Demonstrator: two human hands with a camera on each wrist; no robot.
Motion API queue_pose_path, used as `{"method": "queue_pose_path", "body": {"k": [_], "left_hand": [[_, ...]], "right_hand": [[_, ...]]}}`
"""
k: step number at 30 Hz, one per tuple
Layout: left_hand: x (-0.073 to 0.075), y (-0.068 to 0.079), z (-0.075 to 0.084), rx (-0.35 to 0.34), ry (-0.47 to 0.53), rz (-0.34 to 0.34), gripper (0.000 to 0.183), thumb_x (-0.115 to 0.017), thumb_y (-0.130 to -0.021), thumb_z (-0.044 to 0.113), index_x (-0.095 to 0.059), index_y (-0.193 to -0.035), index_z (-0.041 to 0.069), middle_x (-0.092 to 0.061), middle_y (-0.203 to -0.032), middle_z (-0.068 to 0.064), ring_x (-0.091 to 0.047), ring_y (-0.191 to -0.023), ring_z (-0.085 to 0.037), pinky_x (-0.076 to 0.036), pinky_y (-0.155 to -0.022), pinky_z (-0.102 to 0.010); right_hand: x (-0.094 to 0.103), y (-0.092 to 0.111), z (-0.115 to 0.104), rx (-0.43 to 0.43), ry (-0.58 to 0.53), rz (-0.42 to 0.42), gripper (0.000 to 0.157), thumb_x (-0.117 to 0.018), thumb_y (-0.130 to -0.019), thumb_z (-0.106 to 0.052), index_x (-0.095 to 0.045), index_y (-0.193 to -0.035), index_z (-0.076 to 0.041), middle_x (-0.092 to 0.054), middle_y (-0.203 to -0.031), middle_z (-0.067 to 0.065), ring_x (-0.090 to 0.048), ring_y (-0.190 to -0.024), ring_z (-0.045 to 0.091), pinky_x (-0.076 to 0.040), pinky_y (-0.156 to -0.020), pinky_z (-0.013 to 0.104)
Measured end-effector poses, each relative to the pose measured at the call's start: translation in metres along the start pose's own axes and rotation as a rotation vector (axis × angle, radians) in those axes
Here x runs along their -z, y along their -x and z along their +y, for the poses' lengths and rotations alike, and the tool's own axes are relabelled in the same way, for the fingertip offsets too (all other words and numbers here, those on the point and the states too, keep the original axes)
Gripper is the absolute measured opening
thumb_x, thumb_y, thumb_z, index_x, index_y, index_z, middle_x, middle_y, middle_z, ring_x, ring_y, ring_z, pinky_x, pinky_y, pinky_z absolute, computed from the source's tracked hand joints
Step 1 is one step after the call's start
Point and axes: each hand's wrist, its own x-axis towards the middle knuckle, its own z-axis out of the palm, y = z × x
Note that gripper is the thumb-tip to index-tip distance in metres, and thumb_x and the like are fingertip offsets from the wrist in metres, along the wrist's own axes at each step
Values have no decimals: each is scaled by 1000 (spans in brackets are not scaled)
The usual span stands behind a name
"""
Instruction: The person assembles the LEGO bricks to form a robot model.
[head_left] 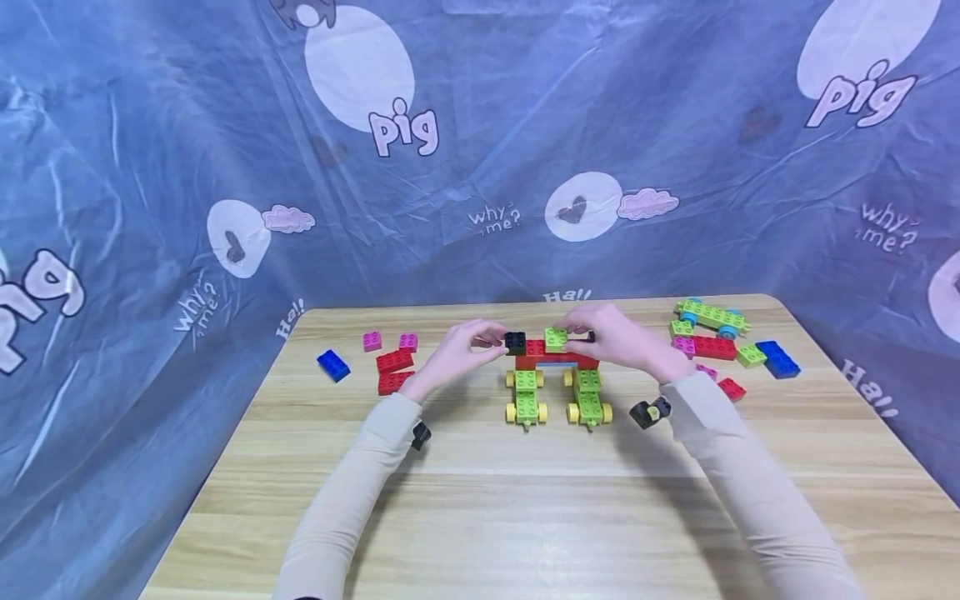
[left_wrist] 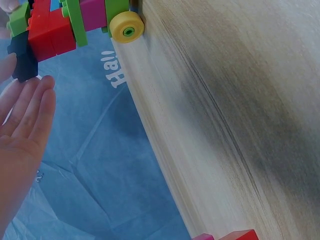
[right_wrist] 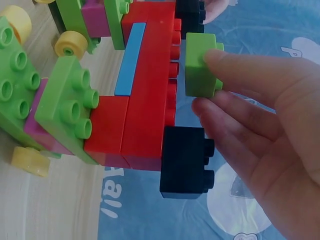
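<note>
A red brick beam (head_left: 558, 354) spans two green wheeled bases (head_left: 527, 396) with yellow wheels. At the beam's left end, my left hand (head_left: 468, 348) pinches a black brick (left_wrist: 24, 56) between thumb and fingertips. My right hand (head_left: 603, 333) holds a light green brick (right_wrist: 200, 65) by thumb and fingers, close over the middle of the beam, with a small gap to the studs in the right wrist view. A second black brick (right_wrist: 184, 162) sits on the beam's right end, mostly hidden by my hand in the head view. A blue piece (right_wrist: 131, 60) lies under the beam.
To the left lie a blue brick (head_left: 333, 365), red bricks (head_left: 395, 360) and pink bricks (head_left: 372, 341). On the right are a green wheeled base (head_left: 712, 317) with blue wheels, a blue brick (head_left: 777, 358) and several red, pink and green bricks. A patterned blue cloth (head_left: 480, 150) hangs behind the table.
</note>
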Motion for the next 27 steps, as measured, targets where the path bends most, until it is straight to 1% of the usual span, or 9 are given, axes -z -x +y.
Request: {"method": "queue_pose_path", "body": {"k": [6,12,15,21,27], "left_hand": [[-1,0,0,1,-3,2,36,-68,-85,25,-62,-117,11,-67,-107,-3,-65,-96,-13,-54,-89,-24],[0,0,-1,6,-3,-2,36,-68,-85,25,-62,-117,12,-67,-107,-2,-64,-96,-12,-53,-89,-23],[0,0,-1,7,-3,-2,36,-68,-85,25,-61,-117,11,-67,-107,-3,-64,-96,-12,-53,-89,-24],[0,0,1,4,5,2,37,-68,-85,24,-61,-118,8,-67,-106,-4,-65,-96,-14,-54,-90,-25],[1,0,2,4,6,1,37,-68,-85,23,-61,-117,8,-67,-106,-4,-65,-96,-14,-54,-89,-25]], "right_hand": [[-3,-3,0,4,-5,1,29,-72,-80,-11,-67,-108,-2,-71,-100,11,-68,-80,19,-58,-70,34],[-6,-5,2,5,17,-2,29,-72,-80,-14,-67,-106,-3,-71,-103,12,-68,-90,22,-58,-76,34],[-7,-6,3,10,20,2,29,-72,-80,-14,-67,-106,-2,-71,-102,11,-68,-91,23,-58,-78,34],[-10,-7,4,30,16,5,27,-72,-80,-11,-67,-105,-1,-71,-100,12,-69,-88,23,-58,-77,35],[-12,-8,4,31,17,-5,27,-71,-81,-12,-67,-105,-1,-71,-101,12,-69,-87,22,-58,-77,34]]}}
